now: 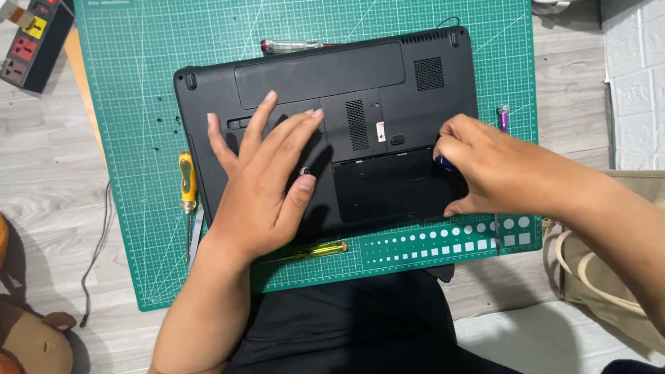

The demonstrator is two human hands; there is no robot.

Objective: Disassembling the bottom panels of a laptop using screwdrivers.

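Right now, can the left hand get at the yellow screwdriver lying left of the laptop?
Probably yes. The left hand rests flat on the laptop, holding nothing, and the yellow screwdriver lies just beside it on the green mat with nothing between them.

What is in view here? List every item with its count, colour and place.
laptop: 1, black, upside down on the mat's middle
cutting mat: 1, green with white grid, on the grey wood-look surface
screwdriver, yellow and orange handle: 1, left of the laptop on the mat
screwdriver, clear yellow handle: 1, along the laptop's near edge
screwdriver, clear and red handle: 1, behind the laptop's far edge
purple tool: 1, right of the laptop
power strip: 1, black with coloured sockets, top left
bag: 1, beige, lower right
left hand: 1, flat on the laptop's base
right hand: 1, closed on a blue-handled tool, mostly hidden, at the laptop's right part
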